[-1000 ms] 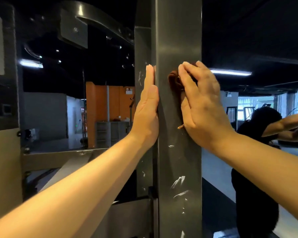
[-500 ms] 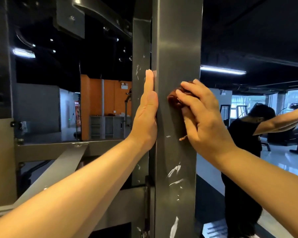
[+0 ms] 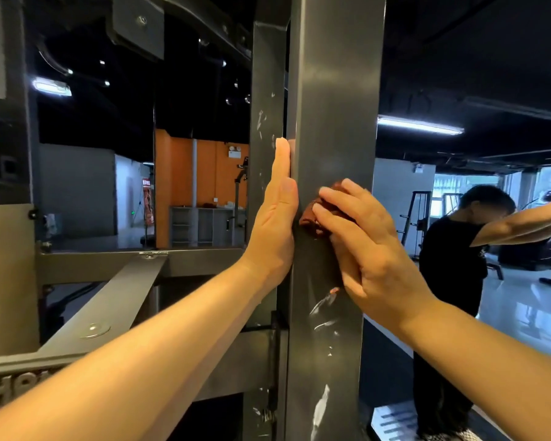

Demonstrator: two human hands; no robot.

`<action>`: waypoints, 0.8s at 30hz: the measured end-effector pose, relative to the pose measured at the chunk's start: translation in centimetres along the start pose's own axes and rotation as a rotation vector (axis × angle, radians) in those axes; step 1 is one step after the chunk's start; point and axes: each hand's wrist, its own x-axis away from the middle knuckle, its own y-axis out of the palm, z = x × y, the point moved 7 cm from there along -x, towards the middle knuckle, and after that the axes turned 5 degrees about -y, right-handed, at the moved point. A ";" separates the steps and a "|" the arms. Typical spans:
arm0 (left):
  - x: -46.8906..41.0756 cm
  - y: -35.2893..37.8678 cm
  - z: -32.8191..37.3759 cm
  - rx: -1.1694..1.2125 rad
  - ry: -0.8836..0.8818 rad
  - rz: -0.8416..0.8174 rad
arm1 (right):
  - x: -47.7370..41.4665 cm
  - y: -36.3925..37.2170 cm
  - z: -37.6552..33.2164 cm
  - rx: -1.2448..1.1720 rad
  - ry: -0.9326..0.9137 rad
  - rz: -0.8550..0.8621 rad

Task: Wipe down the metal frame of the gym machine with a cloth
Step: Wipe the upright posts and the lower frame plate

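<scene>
While your right hand [image 3: 372, 249] bears on the front face of the post [image 3: 331, 106], its fingers are curled over the brown cloth [image 3: 312, 214], pinning the wad flat to the metal. Only a bunched edge of cloth shows, peeking out past your fingertips on their left side; the rest is hidden under the palm. Your left hand [image 3: 274, 224] is flat and relaxed, fingers straight and pointing up, pressed along the post's left edge just beside the cloth, gripping nothing.

Out from there, the post is a grey square upright running top to bottom of the view, and pale scuff marks [image 3: 323, 305] streak its face right below your right wrist, with more lower down. A second grey upright stands close behind it on the left, and a flat brace [image 3: 109, 310] slants away from the frame at lower left.

Beyond that it's a dim gym: black ceiling, a strip light [image 3: 420, 125] at right, an orange wall [image 3: 204, 186] far back through the frame. Another person [image 3: 452, 265] in black stands to the right on a glossy floor [image 3: 522, 313], arm stretched out.

Against a second ago, your right hand and the cloth have come down the post, from level with your left fingertips to level with your left palm. The left hand has held its place.
</scene>
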 end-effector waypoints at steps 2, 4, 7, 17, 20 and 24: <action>0.1 0.0 0.0 -0.008 -0.003 0.001 | 1.2 0.7 -0.7 -0.054 0.062 0.032; 0.3 -0.1 -0.2 -0.049 0.004 0.023 | 3.7 1.8 -2.3 -0.042 -0.004 -0.010; 0.8 -0.1 -0.6 -0.043 -0.016 0.029 | 6.0 2.3 -3.6 0.058 -0.208 -0.135; 2.0 -0.3 0.0 0.028 -0.046 0.072 | -4.4 -0.5 1.3 -0.014 0.147 0.099; 2.7 -0.3 -0.2 0.078 -0.079 0.089 | -0.1 1.3 -1.1 -0.048 0.072 0.008; 4.5 -0.3 -0.4 0.109 -0.134 0.115 | 2.7 1.7 -2.5 0.062 -0.204 -0.198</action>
